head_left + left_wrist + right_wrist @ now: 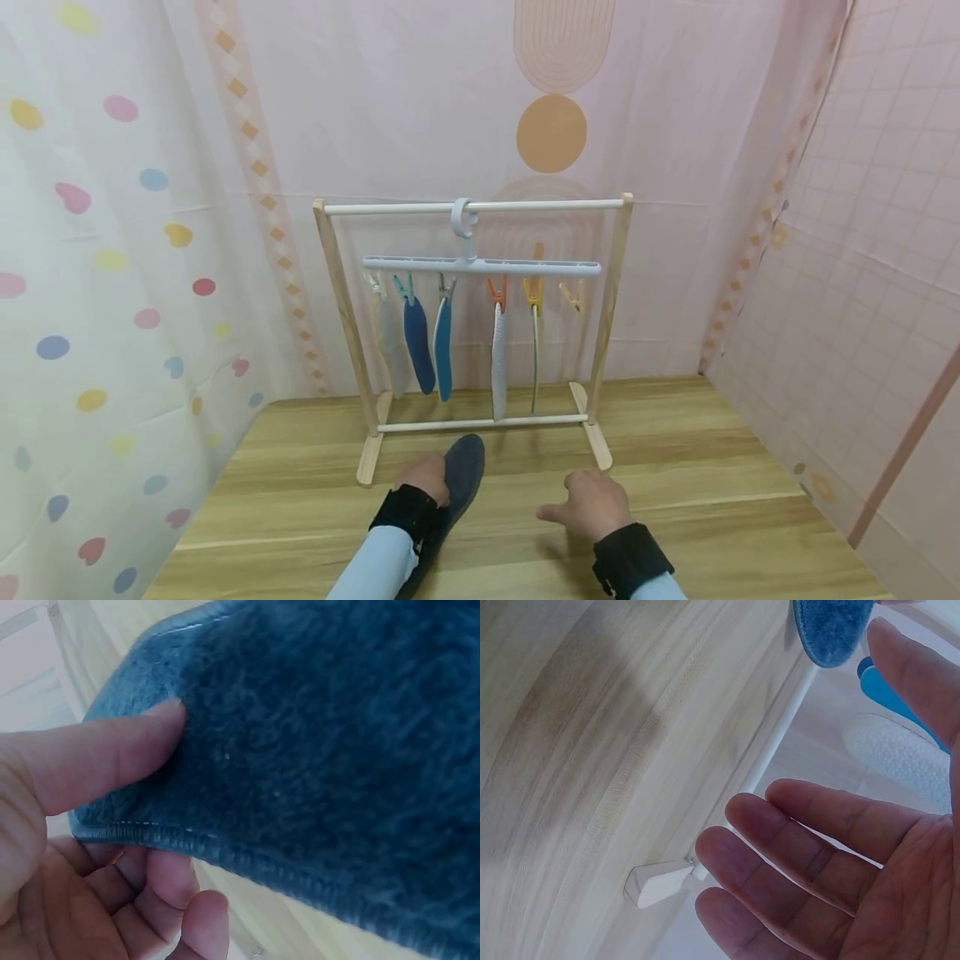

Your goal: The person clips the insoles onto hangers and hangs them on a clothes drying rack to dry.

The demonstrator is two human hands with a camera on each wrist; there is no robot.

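A dark blue fuzzy insole (467, 471) with a stitched edge slants over the table before the rack. My left hand (423, 477) pinches it by its edge; in the left wrist view the thumb lies on the fleecy face of the insole (315, 750) and the fingers curl below. To the right, apart from the insole, my right hand (596, 504) holds nothing. Its fingers are loosely spread in the right wrist view. Behind both hands hangs a pale blue hanger (420, 264) whose clips grip several insoles, among them a white textured insole (498, 362) and a bright blue insole (443, 350).
A wooden rack (607, 308) with white rods carries the hanger and stands on the wooden table (712, 467). At the hanger's right end, a pale yellow clip (573, 296) holds nothing. Patterned curtains (420, 100) close off the back and sides.
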